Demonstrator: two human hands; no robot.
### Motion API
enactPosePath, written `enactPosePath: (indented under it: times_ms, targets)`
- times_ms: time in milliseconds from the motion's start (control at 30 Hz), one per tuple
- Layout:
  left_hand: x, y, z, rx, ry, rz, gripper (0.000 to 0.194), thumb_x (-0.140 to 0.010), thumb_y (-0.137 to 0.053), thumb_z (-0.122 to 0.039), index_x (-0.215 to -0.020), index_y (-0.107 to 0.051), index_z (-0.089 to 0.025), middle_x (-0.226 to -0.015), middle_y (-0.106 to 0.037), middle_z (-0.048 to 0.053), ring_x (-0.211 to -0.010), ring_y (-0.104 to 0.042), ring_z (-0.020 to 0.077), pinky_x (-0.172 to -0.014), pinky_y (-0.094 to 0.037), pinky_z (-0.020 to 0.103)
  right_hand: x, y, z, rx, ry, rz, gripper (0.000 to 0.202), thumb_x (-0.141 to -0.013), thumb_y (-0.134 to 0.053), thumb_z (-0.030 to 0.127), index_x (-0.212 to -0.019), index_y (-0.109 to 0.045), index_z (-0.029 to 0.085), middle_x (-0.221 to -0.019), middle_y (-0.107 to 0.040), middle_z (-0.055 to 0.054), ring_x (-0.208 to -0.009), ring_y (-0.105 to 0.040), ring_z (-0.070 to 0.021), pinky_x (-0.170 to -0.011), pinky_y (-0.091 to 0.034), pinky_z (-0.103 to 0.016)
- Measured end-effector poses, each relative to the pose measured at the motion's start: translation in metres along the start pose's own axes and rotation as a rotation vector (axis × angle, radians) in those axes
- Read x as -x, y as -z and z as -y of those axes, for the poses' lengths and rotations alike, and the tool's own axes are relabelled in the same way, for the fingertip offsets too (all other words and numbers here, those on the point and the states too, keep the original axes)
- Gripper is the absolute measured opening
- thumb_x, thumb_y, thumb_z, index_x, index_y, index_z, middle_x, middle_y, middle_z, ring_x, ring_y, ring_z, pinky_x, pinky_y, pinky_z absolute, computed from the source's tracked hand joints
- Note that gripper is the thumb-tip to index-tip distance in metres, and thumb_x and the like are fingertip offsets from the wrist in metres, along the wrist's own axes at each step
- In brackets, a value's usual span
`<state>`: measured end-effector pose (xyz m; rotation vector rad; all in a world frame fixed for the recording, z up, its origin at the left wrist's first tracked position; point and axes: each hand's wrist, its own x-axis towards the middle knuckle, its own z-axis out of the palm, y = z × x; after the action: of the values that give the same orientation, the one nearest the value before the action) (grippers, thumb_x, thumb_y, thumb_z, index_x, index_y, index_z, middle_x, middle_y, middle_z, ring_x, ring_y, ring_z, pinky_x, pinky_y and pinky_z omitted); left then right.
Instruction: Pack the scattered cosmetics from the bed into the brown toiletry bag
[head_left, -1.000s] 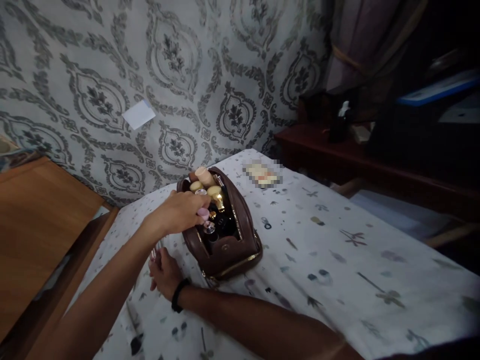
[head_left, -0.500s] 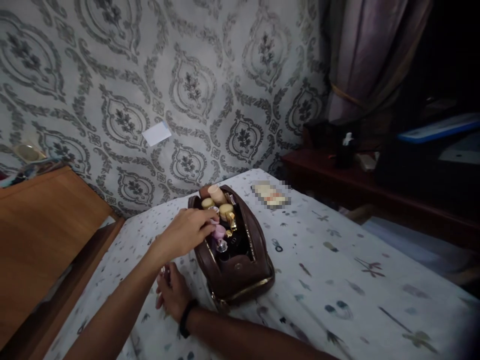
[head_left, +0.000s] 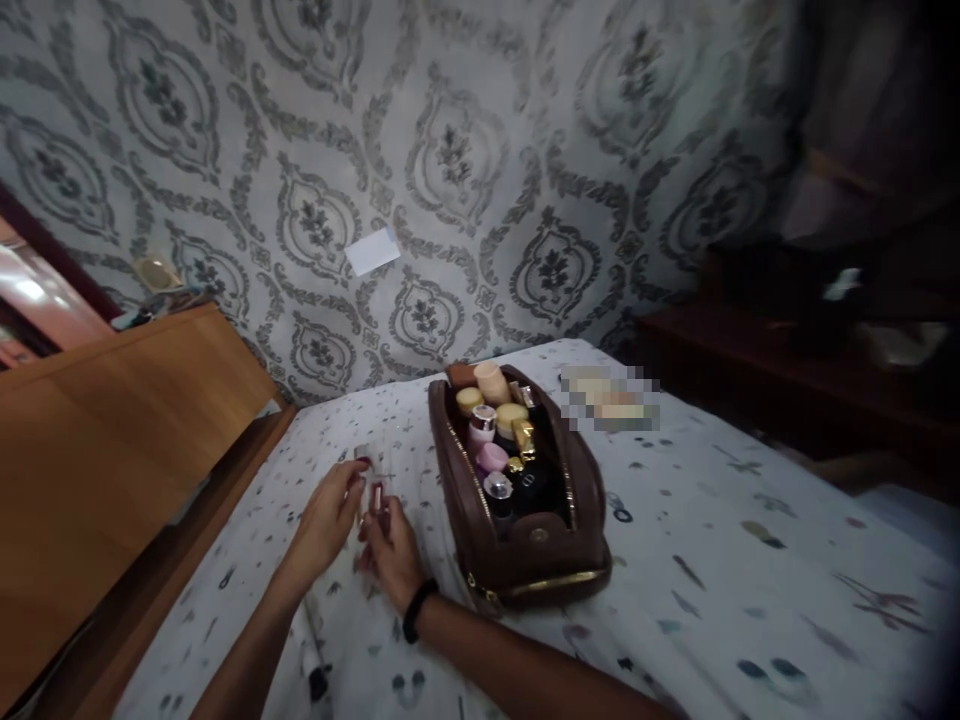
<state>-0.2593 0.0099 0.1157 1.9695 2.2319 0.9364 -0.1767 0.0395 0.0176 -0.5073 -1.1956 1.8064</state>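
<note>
Lower left of frame: left hand (head_left: 324,520) and right hand (head_left: 391,545) together, fingers pinched on a small clear tube (head_left: 377,497), beside the open brown pouch (head_left: 525,545) on the bed (head_left: 712,560).

Wooden cabinet (head_left: 112,430), patterned wallpaper (head_left: 465,170), dark shelf (head_left: 787,390)

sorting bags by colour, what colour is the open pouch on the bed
Brown pouch with a gold zipper, head view.

pouch (head_left: 525,520) on bed (head_left: 750,560), hands (head_left: 360,520) left of it
</note>
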Motion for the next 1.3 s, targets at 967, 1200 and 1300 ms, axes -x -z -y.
enactPosePath:
  times_ms: [967, 1200, 1300]
  targets:
    - [-0.003, -0.005, 0.005, 0.554, 0.3, 0.001, 0.047, -0.073, -0.068, -0.057, -0.095, -0.059, -0.017, -0.059, -0.053, -0.005, -0.053, -0.051, 0.0125, -0.051, -0.04, 0.024, 0.004, -0.003, 0.011, 0.067, -0.077, 0.058, 0.026, -0.073, -0.063, 0.04, -0.079, -0.048, 0.02, -0.06, -0.047, 0.007, -0.041, -0.04, -0.0067, -0.036, -0.035, -0.019]
    - [-0.015, 0.007, -0.015, 0.607, 0.276, -0.141, 0.048, -0.071, -0.069, -0.057, -0.095, -0.061, -0.016, -0.065, -0.057, -0.002, -0.059, -0.052, 0.0132, -0.054, -0.043, 0.023, 0.003, -0.005, 0.009, 0.069, -0.125, 0.048, 0.024, -0.068, -0.067, 0.035, -0.074, -0.05, 0.02, -0.053, -0.044, 0.009, -0.037, -0.039, -0.0064, -0.033, -0.032, -0.018]
    - [-0.024, 0.017, -0.041, 0.646, 0.202, -0.129, 0.045, -0.076, -0.067, -0.052, -0.102, -0.06, -0.017, -0.07, -0.057, -0.002, -0.064, -0.054, 0.0133, -0.059, -0.045, 0.023, 0.003, -0.006, 0.007, 0.042, -0.148, 0.062, 0.023, -0.069, -0.066, 0.036, -0.072, -0.049, 0.02, -0.051, -0.045, 0.01, -0.034, -0.036, -0.0051, -0.032, -0.031, -0.017]
